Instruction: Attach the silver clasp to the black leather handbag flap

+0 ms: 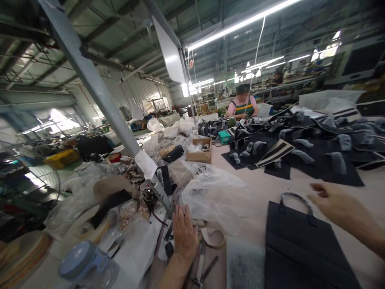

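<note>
left hand (185, 233) stretched flat beside beige strap (221, 240); right hand (329, 199) loosely curled near black bag (300, 245); hands apart

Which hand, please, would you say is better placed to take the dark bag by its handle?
Probably the right hand: it is close beside the handle of the dark bag, while the left hand is farther away, by the post.
</note>
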Action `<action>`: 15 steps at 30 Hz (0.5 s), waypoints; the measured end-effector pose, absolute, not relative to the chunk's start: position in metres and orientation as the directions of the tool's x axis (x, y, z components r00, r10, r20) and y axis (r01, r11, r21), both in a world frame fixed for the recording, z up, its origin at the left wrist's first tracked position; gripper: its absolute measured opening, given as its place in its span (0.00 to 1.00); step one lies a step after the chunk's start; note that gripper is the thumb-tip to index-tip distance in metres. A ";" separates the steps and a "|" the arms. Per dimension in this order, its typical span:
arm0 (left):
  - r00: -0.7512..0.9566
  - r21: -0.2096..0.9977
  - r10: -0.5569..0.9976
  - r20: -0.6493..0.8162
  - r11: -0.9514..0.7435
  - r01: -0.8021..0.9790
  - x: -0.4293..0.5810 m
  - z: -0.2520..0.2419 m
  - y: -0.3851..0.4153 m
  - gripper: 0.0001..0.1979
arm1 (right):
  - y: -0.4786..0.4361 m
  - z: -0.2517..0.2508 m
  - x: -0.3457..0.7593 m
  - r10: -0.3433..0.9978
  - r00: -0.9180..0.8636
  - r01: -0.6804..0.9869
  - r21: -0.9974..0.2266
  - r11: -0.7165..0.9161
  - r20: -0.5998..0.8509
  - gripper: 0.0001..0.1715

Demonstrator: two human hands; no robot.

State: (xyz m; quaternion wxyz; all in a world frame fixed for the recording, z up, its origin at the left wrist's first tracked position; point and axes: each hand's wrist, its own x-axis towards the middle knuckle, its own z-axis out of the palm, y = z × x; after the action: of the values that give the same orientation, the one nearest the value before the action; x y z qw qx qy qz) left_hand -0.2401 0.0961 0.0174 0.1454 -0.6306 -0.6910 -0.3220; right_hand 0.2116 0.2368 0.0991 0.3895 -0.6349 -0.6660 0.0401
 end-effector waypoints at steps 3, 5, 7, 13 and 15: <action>-0.125 0.132 0.828 0.546 0.062 0.989 -0.265 0.012 0.133 0.47 | 0.270 0.055 0.160 0.927 -0.137 0.807 -0.503 0.309 0.350 0.32; -0.072 0.123 0.874 0.480 0.014 0.992 -0.264 0.009 0.159 0.48 | 0.291 0.035 0.118 0.931 -0.237 0.728 -0.583 0.360 0.279 0.41; 0.040 0.135 0.916 0.399 -0.102 0.986 -0.255 0.010 0.183 0.47 | 0.305 0.026 0.080 0.932 -0.302 0.614 -0.707 0.351 0.201 0.39; 0.274 0.172 0.925 0.263 -0.324 0.930 -0.228 0.023 0.242 0.53 | 0.302 0.042 -0.001 0.816 -0.558 0.348 -0.935 0.067 -0.149 0.27; 0.300 0.179 0.919 0.257 -0.351 0.919 -0.225 0.024 0.261 0.54 | 0.296 0.063 -0.015 0.729 -0.673 0.264 -0.961 0.081 -0.123 0.25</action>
State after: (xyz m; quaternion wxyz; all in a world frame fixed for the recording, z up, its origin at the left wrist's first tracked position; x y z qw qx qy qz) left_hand -0.2246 0.2610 0.0245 0.0011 -0.8064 -0.5698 -0.1584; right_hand -0.0151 0.2965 0.0628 0.2007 -0.3511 -0.7073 0.5798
